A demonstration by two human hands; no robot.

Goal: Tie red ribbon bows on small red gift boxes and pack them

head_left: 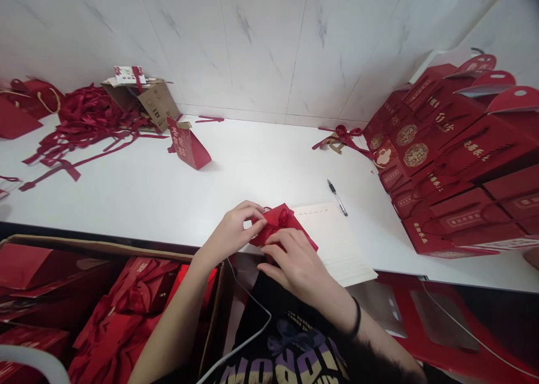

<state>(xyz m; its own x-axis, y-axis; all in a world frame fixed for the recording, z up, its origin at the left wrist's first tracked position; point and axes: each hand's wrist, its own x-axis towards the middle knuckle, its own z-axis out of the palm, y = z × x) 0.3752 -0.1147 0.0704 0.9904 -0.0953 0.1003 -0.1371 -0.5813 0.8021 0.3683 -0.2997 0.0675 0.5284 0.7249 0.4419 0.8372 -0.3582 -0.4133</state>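
A small, flat-sided red paper box point(304, 231) sits at the near edge of the smooth white tabletop point(261, 165), tilted, beside the left margin of a cream, lined paper pad point(337, 246). Across its top lies a soft, satiny red ribbon bow point(283, 216), with a rounded loop. The left hand point(236, 228) has thumb and fingertips closed on the ribbon at the box's left side; the right hand point(298, 257) curls over the near side, touching it, though I cannot tell whether its fingers pinch anything (the knuckles hide them).

A slim clear pen with a black cap point(337, 197) lies right of the pad. Farther off stand a wedge-shaped red card box point(190, 146), a tangled heap of dark red ribbon point(89, 114) and an open brown cardboard box point(156, 104). Stiff red gift boxes with gold printing point(442, 142) are stacked at right. Below the table's left edge, a brown corrugated carton point(179, 253) holds more red packages. Behind, glossy white tiles with grey veining point(269, 47) form the wall.
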